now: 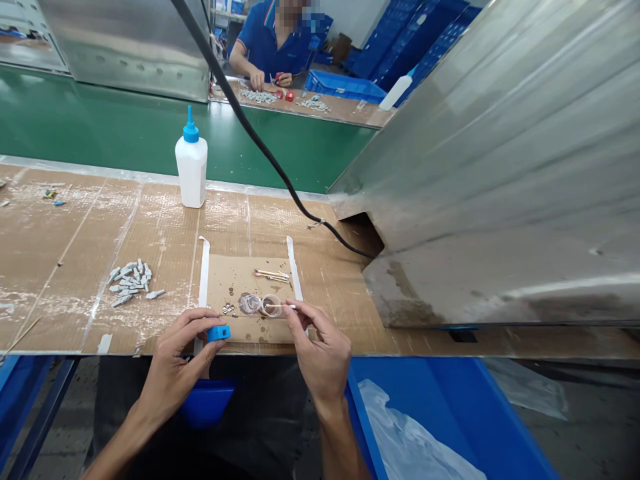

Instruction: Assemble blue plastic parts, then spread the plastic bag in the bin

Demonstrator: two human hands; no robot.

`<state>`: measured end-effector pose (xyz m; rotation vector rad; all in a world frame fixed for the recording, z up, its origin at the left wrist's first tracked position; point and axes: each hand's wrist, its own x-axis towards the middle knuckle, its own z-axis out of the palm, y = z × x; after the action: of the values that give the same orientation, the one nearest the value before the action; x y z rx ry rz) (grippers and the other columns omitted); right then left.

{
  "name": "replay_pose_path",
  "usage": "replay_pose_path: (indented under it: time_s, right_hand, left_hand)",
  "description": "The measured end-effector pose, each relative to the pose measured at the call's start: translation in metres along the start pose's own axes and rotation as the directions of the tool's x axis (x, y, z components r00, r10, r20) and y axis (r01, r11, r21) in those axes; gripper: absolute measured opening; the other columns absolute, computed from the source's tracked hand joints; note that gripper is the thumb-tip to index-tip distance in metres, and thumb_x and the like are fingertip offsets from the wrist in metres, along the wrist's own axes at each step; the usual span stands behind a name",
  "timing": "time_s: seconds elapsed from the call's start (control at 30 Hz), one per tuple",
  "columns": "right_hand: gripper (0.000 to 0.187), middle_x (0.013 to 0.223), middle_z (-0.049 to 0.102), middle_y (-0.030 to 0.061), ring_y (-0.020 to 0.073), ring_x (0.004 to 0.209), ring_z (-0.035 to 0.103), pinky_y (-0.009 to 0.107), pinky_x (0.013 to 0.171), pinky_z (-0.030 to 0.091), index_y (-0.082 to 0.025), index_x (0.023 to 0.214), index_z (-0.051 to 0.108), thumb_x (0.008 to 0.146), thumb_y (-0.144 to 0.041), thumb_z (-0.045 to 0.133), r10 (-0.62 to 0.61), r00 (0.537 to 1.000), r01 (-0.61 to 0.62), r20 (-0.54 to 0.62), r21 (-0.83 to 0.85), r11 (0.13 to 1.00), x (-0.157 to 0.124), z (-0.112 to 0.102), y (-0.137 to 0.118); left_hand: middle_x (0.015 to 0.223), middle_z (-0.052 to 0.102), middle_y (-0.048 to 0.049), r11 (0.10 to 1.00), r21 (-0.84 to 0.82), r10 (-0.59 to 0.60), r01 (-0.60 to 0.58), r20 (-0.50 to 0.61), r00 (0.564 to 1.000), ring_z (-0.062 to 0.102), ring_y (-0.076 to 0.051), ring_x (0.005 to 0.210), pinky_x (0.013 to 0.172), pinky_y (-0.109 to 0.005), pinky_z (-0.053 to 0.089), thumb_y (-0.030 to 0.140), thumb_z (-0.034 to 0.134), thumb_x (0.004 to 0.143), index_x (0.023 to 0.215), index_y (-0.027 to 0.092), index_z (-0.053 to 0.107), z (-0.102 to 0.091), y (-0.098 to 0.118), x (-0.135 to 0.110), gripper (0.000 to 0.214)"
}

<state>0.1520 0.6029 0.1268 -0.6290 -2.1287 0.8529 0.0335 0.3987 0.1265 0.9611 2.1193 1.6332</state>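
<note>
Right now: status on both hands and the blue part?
Left hand pinching blue part. Right hand holding swab over small clear cups. Grey pieces left, apart; nothing in between.

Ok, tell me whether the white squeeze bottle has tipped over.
No, the white squeeze bottle stands upright on the cardboard-covered table, blue cap on top.

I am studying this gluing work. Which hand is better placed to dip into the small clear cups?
Probably the right hand: it holds a thin stick whose tip is already at the small clear cups. The left hand is occupied, holding a small blue part.
</note>
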Motion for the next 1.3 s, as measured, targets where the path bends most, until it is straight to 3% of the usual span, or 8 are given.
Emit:
replay_pose_path:
  time_s: [0.43, 0.7, 0.8, 0.9, 1.0, 1.1, 1.2, 1.3]
  right_hand:
    - [0.019, 0.097, 0.077, 0.0047, 0.0166, 0.079, 0.068, 0.029, 0.075, 0.054, -0.021, 0.107, 0.076, 0.096, -0.035, 0.070, 0.072, 0.997, -0.072, 0.022, 0.001, 0.997, -0.004, -0.001, 0.003]
    - [0.027, 0.087, 0.069, 0.0026, 0.0152, 0.070, 0.057, 0.030, 0.071, 0.049, -0.021, 0.109, 0.077, 0.095, -0.043, 0.069, 0.078, 0.996, -0.077, 0.040, -0.027, 0.997, -0.006, -0.005, 0.013]
    - [0.032, 0.085, 0.066, 0.0028, 0.0158, 0.068, 0.055, 0.031, 0.072, 0.048, -0.019, 0.113, 0.075, 0.093, -0.045, 0.071, 0.060, 0.996, -0.064, -0.064, -0.064, 0.996, -0.008, -0.010, 0.002]
    - [0.017, 0.089, 0.069, 0.0033, 0.0169, 0.073, 0.060, 0.032, 0.077, 0.049, -0.021, 0.108, 0.075, 0.095, -0.032, 0.071, -0.079, 0.982, 0.069, -0.173, -0.062, 0.996, -0.011, -0.006, -0.026]
    - [0.012, 0.098, 0.075, 0.0022, 0.0186, 0.088, 0.068, 0.032, 0.086, 0.052, -0.024, 0.106, 0.073, 0.097, -0.019, 0.067, -0.275, 0.961, 0.271, 0.026, 0.101, 0.957, -0.011, 0.020, -0.060]
    - [0.019, 0.105, 0.076, 0.0040, 0.0212, 0.097, 0.068, 0.036, 0.093, 0.053, -0.022, 0.114, 0.071, 0.101, -0.015, 0.059, -0.419, 0.855, 0.370, 0.306, 0.204, 0.906, -0.005, 0.070, -0.088]
    - [0.021, 0.107, 0.076, 0.0083, 0.0254, 0.098, 0.066, 0.039, 0.091, 0.055, -0.017, 0.116, 0.071, 0.098, -0.011, 0.062, -0.462, 0.760, 0.451, 0.457, 0.140, 0.881, 0.001, 0.123, -0.102]
    - [0.018, 0.100, 0.075, 0.0102, 0.0270, 0.094, 0.066, 0.039, 0.085, 0.057, -0.015, 0.109, 0.072, 0.094, -0.009, 0.067, -0.436, 0.731, 0.478, 0.525, 0.063, 0.876, 0.004, 0.157, -0.106]
  left_hand:
    - [0.120, 0.071, -0.0049, 1.000, -0.008, -0.021, 0.021, -0.015, 1.000, 0.066, -0.022, 0.114, 0.087, -0.031, 0.055, 0.027, 0.066, 0.097, 0.113, 0.028, 0.072, -0.001, 0.005, -0.003, 0.017]
    - [0.116, 0.073, -0.0052, 0.986, -0.122, -0.113, 0.111, -0.007, 0.994, 0.068, -0.022, 0.106, 0.090, -0.032, 0.054, 0.031, 0.064, 0.097, 0.115, 0.025, 0.070, -0.001, 0.010, -0.010, 0.019]
    - [0.113, 0.074, -0.0063, 0.961, -0.219, -0.175, 0.169, -0.009, 0.985, 0.069, -0.022, 0.102, 0.091, -0.032, 0.055, 0.033, 0.065, 0.096, 0.114, 0.023, 0.070, -0.001, 0.012, -0.017, 0.021]
    - [0.103, 0.073, -0.0054, 0.924, -0.308, -0.237, 0.228, 0.008, 0.971, 0.069, -0.020, 0.094, 0.087, -0.030, 0.055, 0.037, 0.065, 0.096, 0.111, 0.022, 0.069, -0.006, 0.015, -0.029, 0.022]
    - [0.092, 0.071, -0.0026, 0.873, -0.400, -0.312, 0.281, -0.015, 0.950, 0.068, -0.017, 0.082, 0.080, -0.027, 0.056, 0.042, 0.064, 0.097, 0.107, 0.021, 0.067, -0.017, 0.014, -0.044, 0.023]
    - [0.085, 0.070, -0.0009, 0.867, -0.409, -0.361, 0.284, -0.121, 0.925, 0.067, -0.017, 0.079, 0.078, -0.026, 0.055, 0.045, 0.066, 0.095, 0.104, 0.021, 0.067, -0.032, 0.009, -0.059, 0.025]
    - [0.083, 0.072, -0.0018, 0.885, -0.366, -0.389, 0.287, -0.243, 0.889, 0.068, -0.019, 0.075, 0.075, -0.029, 0.057, 0.049, 0.069, 0.091, 0.105, 0.020, 0.068, -0.049, 0.001, -0.071, 0.032]
    - [0.080, 0.072, -0.0025, 0.913, -0.282, -0.377, 0.294, -0.316, 0.870, 0.068, -0.021, 0.076, 0.076, -0.029, 0.056, 0.051, 0.068, 0.091, 0.106, 0.019, 0.069, -0.064, -0.008, -0.081, 0.036]
